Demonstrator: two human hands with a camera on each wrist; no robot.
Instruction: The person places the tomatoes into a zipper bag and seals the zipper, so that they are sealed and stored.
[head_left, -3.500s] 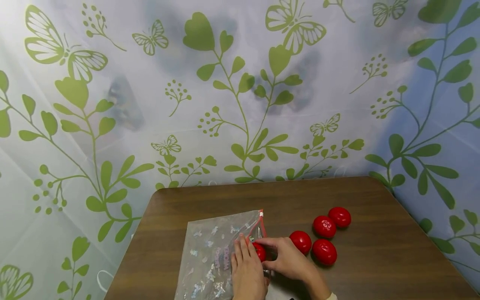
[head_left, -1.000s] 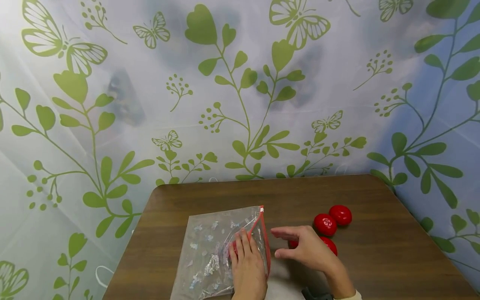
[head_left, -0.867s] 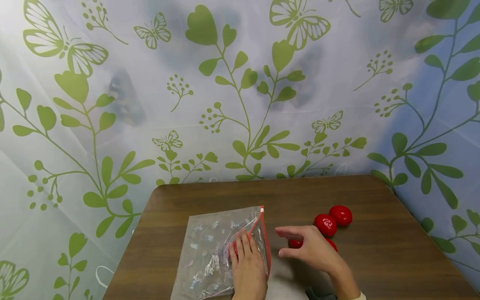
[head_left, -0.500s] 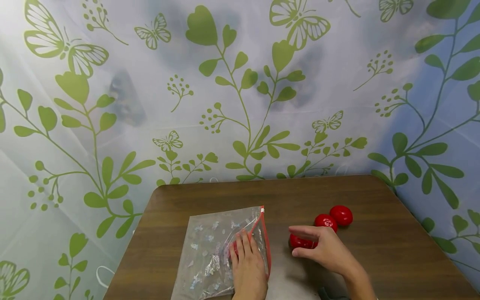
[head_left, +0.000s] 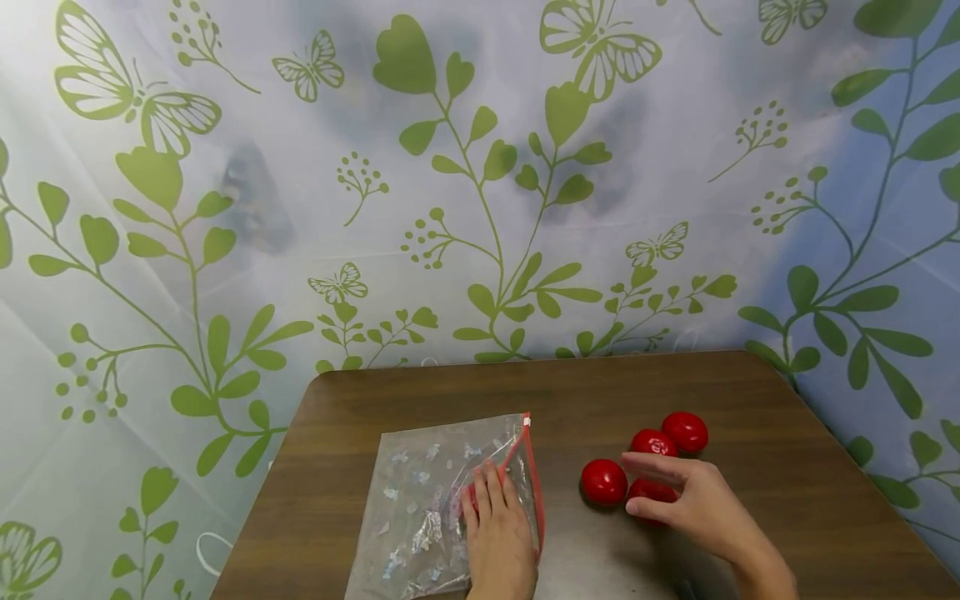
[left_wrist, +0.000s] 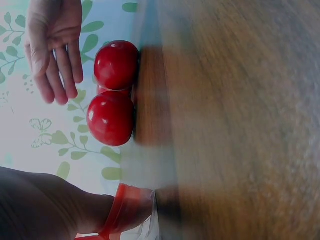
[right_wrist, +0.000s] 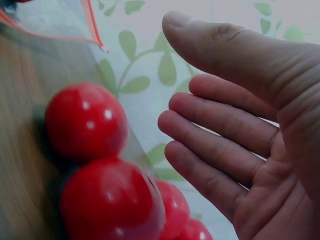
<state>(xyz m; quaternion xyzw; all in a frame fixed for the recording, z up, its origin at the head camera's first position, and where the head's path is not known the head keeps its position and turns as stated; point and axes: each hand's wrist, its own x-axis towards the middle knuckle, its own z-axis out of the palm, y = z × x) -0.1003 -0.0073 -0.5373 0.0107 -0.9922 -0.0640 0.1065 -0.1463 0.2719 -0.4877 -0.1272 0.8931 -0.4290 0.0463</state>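
We see the left hand (head_left: 498, 533) laid flat, its fingers straight and close together, palm down on a clear plastic bag (head_left: 408, 492). It presses on the bag near the mouth, and under its fingertips, inside the film, we make out a red ball (head_left: 472, 499), mostly covered.

We find the right hand (head_left: 693, 502) to the right of the left one, held above the desk (head_left: 390, 396). Its fingers are extended and its thumb stands well apart from them; it has hold of nothing. From both wrist views we can tell that there is a gap between this hand and the balls.

We count four more glossy balls near the right hand. The leftmost ball (head_left: 603, 482) sits just left of its fingertips, on the side toward the bag. The second ball (right_wrist: 112, 200) shows between thumb and fingers from the head view. Beyond the fingers lie the third ball (head_left: 652, 440) and, just beside it, the farthest ball (head_left: 686, 432).

The bag's red trim (head_left: 536, 483) runs between the hands, with a white slider (head_left: 527, 422) beyond the left hand's fingertips. Past both hands we see a leaf-patterned curtain (head_left: 315, 233).
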